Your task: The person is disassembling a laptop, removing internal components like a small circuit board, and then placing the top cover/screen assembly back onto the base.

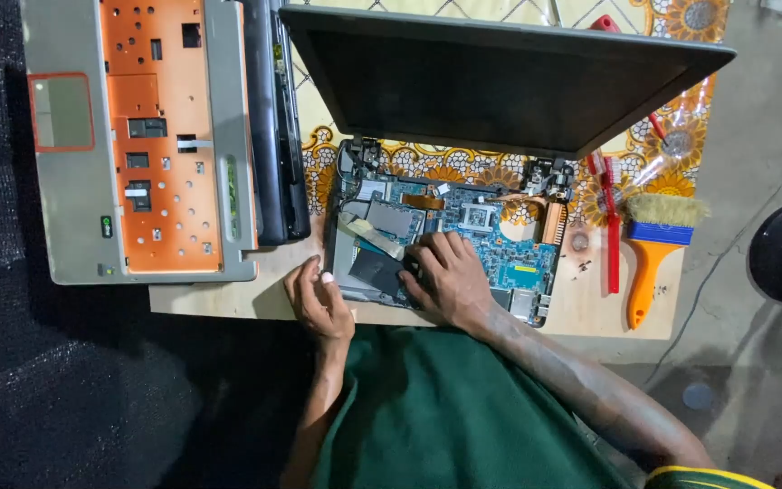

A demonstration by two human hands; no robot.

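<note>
Opened laptop base [450, 244] lies on the tabletop [228, 299], lid [500, 77] propped up behind it, blue circuit board exposed. All positions below are relative to this base.

Right hand [445, 276]: palm down on the near-middle of the board, fingers curled over a dark flat part [377, 270] at the base's near-left area. Grip looks partly closed, fingertips pressing or pinching at that part's edge; cannot tell whether anything is actually held, since the knuckles hide the tips.

Left hand [319, 303]: at the base's near-left corner, fingers bent and loosely closed, thumb up against the frame edge. It seems to be steadying the base; nothing visibly held.

Judgement on doing this well: keep the left hand bracing the corner so the base does not slide on the tabletop. Work the dark part with fingertips at its edges only, lifting evenly and not prying from one side. Mind the pale ribbon strip [368, 231] just behind it, which could tear if snagged.

Left of the base: an orange and grey laptop cover [138, 136], face down. Right of the base: a red tool [610, 226] and a brush [653, 249] with an orange handle.
</note>
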